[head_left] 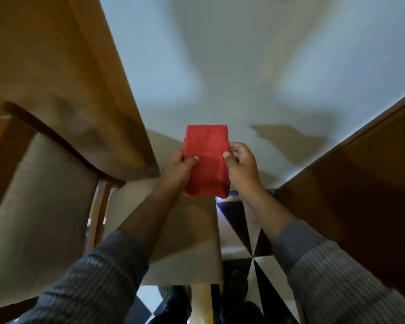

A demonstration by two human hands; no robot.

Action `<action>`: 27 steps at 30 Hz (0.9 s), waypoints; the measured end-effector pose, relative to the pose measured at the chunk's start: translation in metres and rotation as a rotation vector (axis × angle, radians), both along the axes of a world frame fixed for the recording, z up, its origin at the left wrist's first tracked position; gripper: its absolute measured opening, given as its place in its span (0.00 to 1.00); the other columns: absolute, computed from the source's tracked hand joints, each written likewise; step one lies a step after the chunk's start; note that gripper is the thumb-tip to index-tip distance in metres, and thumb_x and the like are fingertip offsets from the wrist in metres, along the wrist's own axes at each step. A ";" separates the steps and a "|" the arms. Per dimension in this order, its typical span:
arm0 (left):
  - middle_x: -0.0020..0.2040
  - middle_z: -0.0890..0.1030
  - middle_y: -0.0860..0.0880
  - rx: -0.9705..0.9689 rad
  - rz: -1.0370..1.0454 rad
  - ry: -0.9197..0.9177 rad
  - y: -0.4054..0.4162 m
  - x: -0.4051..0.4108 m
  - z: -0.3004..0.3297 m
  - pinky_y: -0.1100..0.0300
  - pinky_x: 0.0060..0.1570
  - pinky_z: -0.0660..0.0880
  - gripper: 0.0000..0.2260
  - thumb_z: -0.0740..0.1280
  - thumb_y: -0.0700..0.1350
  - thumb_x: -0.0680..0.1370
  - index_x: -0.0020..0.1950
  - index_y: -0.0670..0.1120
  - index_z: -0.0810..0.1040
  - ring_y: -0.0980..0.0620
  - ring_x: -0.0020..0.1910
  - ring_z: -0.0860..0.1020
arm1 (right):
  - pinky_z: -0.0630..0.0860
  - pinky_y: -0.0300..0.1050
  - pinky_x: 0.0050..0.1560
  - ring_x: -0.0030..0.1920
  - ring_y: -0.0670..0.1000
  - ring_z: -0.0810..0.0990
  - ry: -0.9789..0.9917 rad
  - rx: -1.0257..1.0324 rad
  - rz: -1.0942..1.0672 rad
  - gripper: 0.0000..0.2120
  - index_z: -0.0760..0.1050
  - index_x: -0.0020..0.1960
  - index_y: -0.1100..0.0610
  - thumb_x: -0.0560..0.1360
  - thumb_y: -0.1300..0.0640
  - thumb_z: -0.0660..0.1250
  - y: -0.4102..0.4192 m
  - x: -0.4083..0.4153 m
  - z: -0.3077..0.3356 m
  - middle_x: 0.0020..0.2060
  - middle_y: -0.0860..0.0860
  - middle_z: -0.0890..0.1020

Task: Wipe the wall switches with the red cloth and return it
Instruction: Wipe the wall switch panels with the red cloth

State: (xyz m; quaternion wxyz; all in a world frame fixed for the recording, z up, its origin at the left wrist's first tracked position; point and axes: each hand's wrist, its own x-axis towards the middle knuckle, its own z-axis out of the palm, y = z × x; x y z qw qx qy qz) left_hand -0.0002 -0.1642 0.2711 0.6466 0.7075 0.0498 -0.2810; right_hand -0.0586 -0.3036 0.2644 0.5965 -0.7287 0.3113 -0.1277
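Note:
A folded red cloth [206, 157] is held up in front of me, in the middle of the view, before a plain white wall [220, 66]. My left hand [179, 168] pinches its left edge with the thumb on the front. My right hand [241, 166] pinches its right edge the same way. The cloth hangs as a flat upright rectangle between both hands. No wall switches are visible in this view.
A wooden table [56, 66] runs along the left, with a cushioned chair [45, 195] tucked beside it. A beige chair seat [178, 242] lies under my forearms. A brown wooden door or panel [360, 183] stands at the right. The floor [241, 232] has black-and-white tiles.

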 end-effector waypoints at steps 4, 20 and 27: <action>0.53 0.85 0.41 -0.053 0.006 -0.126 -0.044 -0.010 0.053 0.47 0.54 0.81 0.05 0.65 0.40 0.82 0.56 0.44 0.80 0.41 0.53 0.84 | 0.78 0.48 0.56 0.52 0.52 0.83 -0.124 -0.026 -0.016 0.09 0.75 0.59 0.55 0.80 0.62 0.62 -0.046 -0.008 0.052 0.53 0.54 0.84; 0.46 0.87 0.49 -0.261 -0.046 -0.551 -0.201 -0.014 0.221 0.58 0.41 0.78 0.05 0.67 0.46 0.81 0.52 0.48 0.82 0.50 0.44 0.85 | 0.75 0.31 0.46 0.47 0.41 0.80 -0.638 -0.397 -0.279 0.21 0.69 0.52 0.39 0.75 0.66 0.63 -0.176 -0.031 0.227 0.47 0.43 0.81; 0.48 0.86 0.50 -0.262 0.045 -0.705 -0.235 0.000 0.259 0.49 0.51 0.83 0.03 0.67 0.46 0.81 0.50 0.52 0.80 0.49 0.47 0.85 | 0.70 0.29 0.59 0.57 0.44 0.75 -0.707 -0.859 -0.222 0.22 0.76 0.65 0.57 0.75 0.70 0.58 -0.213 -0.001 0.261 0.57 0.53 0.78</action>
